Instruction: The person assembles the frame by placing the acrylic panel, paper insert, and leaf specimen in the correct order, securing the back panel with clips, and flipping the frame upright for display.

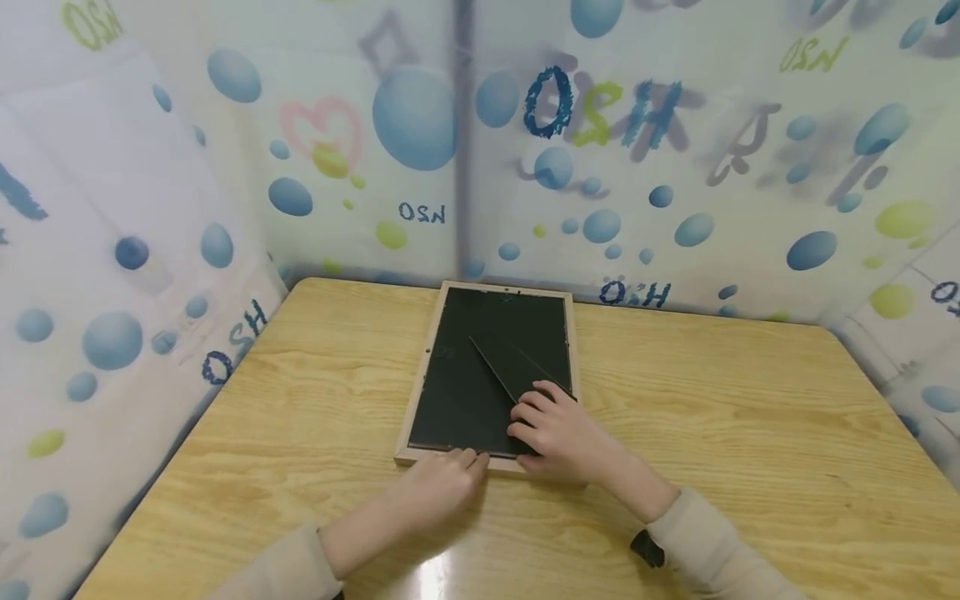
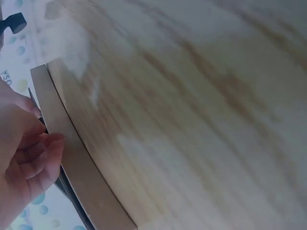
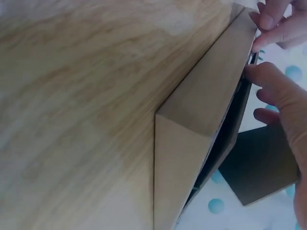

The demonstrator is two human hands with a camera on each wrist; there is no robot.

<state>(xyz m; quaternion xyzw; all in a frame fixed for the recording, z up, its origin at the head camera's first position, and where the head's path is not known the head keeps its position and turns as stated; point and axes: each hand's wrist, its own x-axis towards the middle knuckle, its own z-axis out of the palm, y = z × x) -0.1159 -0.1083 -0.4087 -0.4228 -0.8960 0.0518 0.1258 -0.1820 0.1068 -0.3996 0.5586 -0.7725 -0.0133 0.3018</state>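
A picture frame with a light wooden rim (image 1: 417,455) lies face down on the table, its black backing board (image 1: 459,400) upward. A black stand leg (image 1: 525,367) is raised at an angle from that board. My left hand (image 1: 444,482) pinches the frame's near edge with curled fingers, as the left wrist view also shows. Just right of it, my right hand (image 1: 558,435) bends over the near right part of the backing and grips its edge, the thumb at the near rim. In the right wrist view the backing's edge (image 3: 235,129) stands slightly out of the rim.
The wood-grain table (image 1: 712,400) spreads to both sides of the frame. Behind and at the sides hang printed sheets (image 1: 360,242) with blue and green dots. A small black piece (image 1: 647,548) shows beneath the right sleeve.
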